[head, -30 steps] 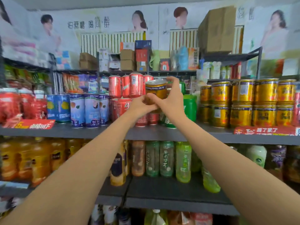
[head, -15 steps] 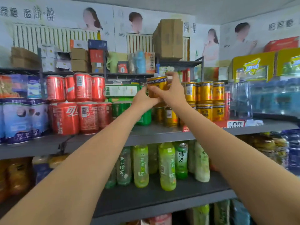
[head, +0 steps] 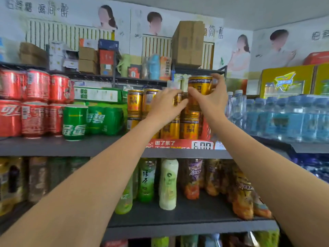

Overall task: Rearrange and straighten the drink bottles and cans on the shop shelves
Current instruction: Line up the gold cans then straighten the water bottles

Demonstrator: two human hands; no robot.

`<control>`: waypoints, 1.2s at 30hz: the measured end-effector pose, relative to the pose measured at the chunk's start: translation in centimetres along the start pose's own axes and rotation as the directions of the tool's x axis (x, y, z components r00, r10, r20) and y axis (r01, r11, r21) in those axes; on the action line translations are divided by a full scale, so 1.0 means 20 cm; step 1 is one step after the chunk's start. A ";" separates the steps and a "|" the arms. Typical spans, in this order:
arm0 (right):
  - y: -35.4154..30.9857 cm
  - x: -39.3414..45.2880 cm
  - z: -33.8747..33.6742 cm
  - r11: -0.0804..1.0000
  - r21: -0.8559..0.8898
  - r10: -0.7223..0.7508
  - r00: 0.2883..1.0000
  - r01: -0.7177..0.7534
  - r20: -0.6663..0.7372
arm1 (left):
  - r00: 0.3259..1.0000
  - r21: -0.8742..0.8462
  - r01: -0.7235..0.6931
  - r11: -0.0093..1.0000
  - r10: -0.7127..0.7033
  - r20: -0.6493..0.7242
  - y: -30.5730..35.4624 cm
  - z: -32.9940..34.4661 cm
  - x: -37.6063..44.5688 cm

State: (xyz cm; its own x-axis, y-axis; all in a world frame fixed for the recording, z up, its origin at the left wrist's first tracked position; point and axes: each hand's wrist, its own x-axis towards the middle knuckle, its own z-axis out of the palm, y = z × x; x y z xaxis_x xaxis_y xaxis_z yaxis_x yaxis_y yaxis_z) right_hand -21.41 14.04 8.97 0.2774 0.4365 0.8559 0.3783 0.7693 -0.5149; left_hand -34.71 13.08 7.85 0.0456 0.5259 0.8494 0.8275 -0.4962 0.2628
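Note:
In the head view my right hand (head: 212, 102) grips a gold drink can (head: 200, 85), held upright just above the two-high stack of gold cans (head: 189, 126) on the upper shelf (head: 92, 147). My left hand (head: 164, 106) lies against the stack's upper row, its fingers curled round a stacked gold can (head: 177, 99) right beside the held one. More gold cans (head: 135, 102) stand to the left of my left hand. Part of the stack is hidden behind both hands.
Green cans (head: 74, 122) and red cola cans (head: 33, 104) fill the shelf's left. Shrink-wrapped water bottles (head: 284, 116) sit to the right. Tea and juice bottles (head: 168, 184) line the lower shelf. A red price strip (head: 179, 144) runs under the gold cans. Boxes stand on top.
My view and both hands have shifted right along the shelf. The gold can has travelled from in front of the green cans to above the gold stack, and my left hand has dropped onto a stacked can.

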 end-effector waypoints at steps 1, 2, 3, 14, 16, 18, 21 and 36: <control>0.01 0.02 -0.02 1.000 0.016 -0.003 1.000 0.003 -0.002 | 0.999 0.081 -0.008 0.997 0.012 -0.047 0.00 0.01 0.01; 0.02 0.04 -0.03 1.000 0.025 -0.011 1.000 0.011 0.004 | 0.996 0.135 -0.002 0.991 0.014 -0.087 -0.01 0.02 0.01; 0.02 0.06 -0.04 0.999 0.033 -0.025 1.000 0.025 0.014 | 0.992 0.165 0.021 0.986 0.000 -0.125 -0.02 0.03 0.01; -0.16 -0.08 0.29 0.964 0.165 -0.246 0.930 0.207 0.273 | 0.975 -0.135 0.111 0.985 -0.134 -0.176 -0.19 -0.15 -0.21; -0.22 -0.13 0.37 0.958 0.170 -0.272 0.914 0.229 0.301 | 0.969 -0.137 0.138 0.981 -0.162 -0.184 -0.26 -0.23 -0.23; -0.26 -0.19 0.44 0.942 0.113 -0.334 0.864 0.315 0.376 | 0.961 -0.182 0.174 0.968 -0.207 -0.186 -0.33 -0.29 -0.26; -0.27 -0.25 0.57 0.847 -0.113 -0.394 0.756 0.520 0.522 | 0.955 -0.169 0.257 0.951 -0.277 -0.109 -0.47 -0.34 -0.30; -0.16 -0.41 0.65 0.371 -0.511 -0.216 0.607 0.775 0.765 | 0.857 0.043 0.439 0.898 -0.433 0.279 -0.68 -0.19 -0.31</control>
State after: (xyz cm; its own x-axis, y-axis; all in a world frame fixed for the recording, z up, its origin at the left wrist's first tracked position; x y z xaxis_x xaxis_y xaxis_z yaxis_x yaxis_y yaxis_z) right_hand -36.47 14.03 4.21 -0.5886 0.4561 0.6675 0.8067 0.3859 0.4477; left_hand -48.38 14.06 0.76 -0.1626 0.8583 0.4868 0.7865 -0.1852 0.5892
